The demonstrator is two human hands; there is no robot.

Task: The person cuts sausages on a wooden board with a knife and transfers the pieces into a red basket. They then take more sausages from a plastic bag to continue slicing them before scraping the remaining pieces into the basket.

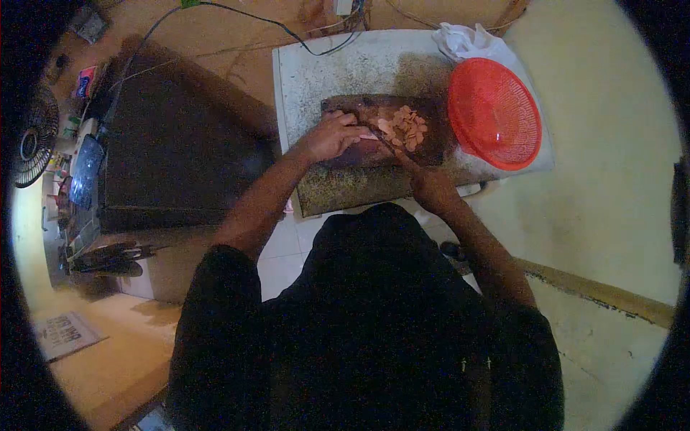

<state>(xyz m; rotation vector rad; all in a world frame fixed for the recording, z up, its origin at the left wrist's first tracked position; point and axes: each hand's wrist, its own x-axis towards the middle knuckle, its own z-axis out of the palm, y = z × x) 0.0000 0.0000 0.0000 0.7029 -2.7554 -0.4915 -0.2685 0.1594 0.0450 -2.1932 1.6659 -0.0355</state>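
Observation:
A dark cutting board [434, 149] lies on the worn pale table top. My left hand [332, 136] rests on its left side, fingers closed on a pinkish sausage [369, 135]. In my right hand [433, 191], at the board's near edge, is a knife [386, 141]. Its dark blade slants up and left, meeting the right end of the sausage. Just right of the blade a pile of thin round slices [408, 129] is spread over the board. My fingers partly cover the sausage, and the knife handle is hidden in my right hand.
A red plastic basket [530, 108] stands at the table's right side, with a white plastic bag [471, 43] behind it. A black cable [287, 37] crosses the back edge of the table [309, 68]. To the left stands a large dark cabinet [187, 136].

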